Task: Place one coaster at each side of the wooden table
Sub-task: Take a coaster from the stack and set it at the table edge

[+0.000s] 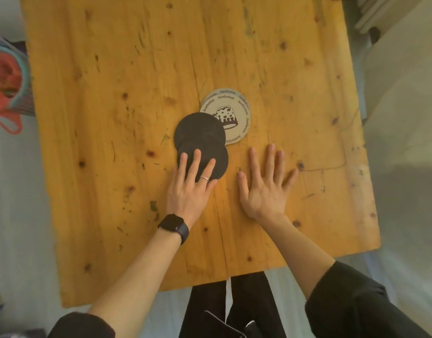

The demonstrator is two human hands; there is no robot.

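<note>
right, coasters (211,129) are bunched overlapping mid table (88,118); two dark ones, printed ones behind, none at any side yet; my left hand (189,189) lies flat, fingers spread on the nearest dark one (218,158), holding nothing; right hand (265,189) splayed on bare wood just beside; all the placing is left

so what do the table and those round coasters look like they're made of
Table: solid wood, likely pine, with visible knots, plank seams and an orange glossy finish, scratched and stained.
Dark coasters: matte black, thin and flat; could be cork, felt or rubber backing, hard to tell.
Printed coasters: pale matte face with black print, looks like cardboard or pulpboard, though that is a guess.
</note>
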